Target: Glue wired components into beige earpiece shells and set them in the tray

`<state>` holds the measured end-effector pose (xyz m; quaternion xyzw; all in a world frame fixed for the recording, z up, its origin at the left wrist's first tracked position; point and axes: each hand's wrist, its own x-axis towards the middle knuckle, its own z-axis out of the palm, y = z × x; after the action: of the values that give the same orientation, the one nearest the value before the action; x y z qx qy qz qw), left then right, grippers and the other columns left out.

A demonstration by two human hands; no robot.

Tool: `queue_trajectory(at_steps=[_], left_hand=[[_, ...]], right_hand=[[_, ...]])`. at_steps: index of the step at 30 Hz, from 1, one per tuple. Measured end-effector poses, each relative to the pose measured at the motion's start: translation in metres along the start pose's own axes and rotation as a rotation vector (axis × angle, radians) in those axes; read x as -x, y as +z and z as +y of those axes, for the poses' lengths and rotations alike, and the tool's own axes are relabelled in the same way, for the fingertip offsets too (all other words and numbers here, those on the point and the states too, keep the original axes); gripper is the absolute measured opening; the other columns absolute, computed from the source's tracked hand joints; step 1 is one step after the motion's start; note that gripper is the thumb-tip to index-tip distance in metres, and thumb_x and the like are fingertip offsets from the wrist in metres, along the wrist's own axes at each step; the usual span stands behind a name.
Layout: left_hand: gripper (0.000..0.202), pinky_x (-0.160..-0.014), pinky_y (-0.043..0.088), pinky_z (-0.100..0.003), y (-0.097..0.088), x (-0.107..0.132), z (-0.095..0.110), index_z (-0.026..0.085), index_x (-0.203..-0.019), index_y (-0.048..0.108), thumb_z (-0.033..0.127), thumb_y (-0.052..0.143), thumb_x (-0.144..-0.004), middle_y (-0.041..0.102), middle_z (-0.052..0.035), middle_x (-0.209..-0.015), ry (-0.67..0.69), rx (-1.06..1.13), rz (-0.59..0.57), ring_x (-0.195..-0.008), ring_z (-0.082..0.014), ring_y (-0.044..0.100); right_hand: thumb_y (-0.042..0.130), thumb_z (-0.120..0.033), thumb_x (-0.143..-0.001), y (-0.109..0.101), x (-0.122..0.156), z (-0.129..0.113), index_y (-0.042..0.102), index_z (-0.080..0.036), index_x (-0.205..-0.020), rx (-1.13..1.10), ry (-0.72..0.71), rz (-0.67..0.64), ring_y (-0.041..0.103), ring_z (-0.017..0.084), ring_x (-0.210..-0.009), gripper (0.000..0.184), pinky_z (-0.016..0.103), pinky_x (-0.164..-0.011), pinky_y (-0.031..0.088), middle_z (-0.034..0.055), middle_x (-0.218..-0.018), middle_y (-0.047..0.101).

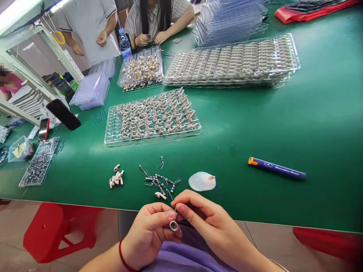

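My left hand (150,230) is closed round a small white earbud shell (174,226), its round opening facing up. My right hand (198,215) pinches a tiny dark part (176,207) just above that shell, fingertips touching the left hand's. Both hands hover at the table's near edge over my lap. On the green table (283,124) just ahead lie a loose bunch of small wired parts (159,181), one white shell (160,195), a little heap of pale shells (116,178) and a white round dish (202,181).
A clear tray of pale shells (151,117) lies in the middle, more filled trays (232,62) and empty stacks (232,19) behind. A blue pen (276,168) lies right. Two other people (159,19) are at the far side. A red stool (59,230) stands below left.
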<state>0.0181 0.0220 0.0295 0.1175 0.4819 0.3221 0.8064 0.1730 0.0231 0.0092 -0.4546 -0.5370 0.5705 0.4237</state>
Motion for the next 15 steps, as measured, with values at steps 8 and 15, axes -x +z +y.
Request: queue_trajectory(at_steps=[8,15], left_hand=[[0.029,-0.048,0.049,-0.018,-0.0017,0.0001,-0.0011,0.010,-0.064,0.065,0.027,0.087,-0.056,0.062,-0.0004,-0.053,0.005,0.015,-0.018,-0.047,-0.0088,0.059],[0.032,-0.047,0.048,-0.018,-0.0031,-0.0004,-0.0041,0.011,-0.065,0.063,0.027,0.087,-0.054,0.062,-0.0003,-0.053,0.008,0.009,0.004,-0.045,-0.0082,0.058]], right_hand=[[0.056,-0.041,-0.091,-0.0002,0.0014,0.0017,0.069,-0.020,-0.081,-0.052,-0.049,-0.040,0.060,0.013,-0.068,0.027,0.022,-0.062,0.050,0.0024,-0.074,0.061],[0.060,-0.046,-0.088,-0.0068,-0.0011,0.0048,0.074,-0.020,-0.091,-0.195,0.089,-0.160,0.061,0.014,-0.070,0.030,0.024,-0.062,0.052,0.0033,-0.078,0.060]])
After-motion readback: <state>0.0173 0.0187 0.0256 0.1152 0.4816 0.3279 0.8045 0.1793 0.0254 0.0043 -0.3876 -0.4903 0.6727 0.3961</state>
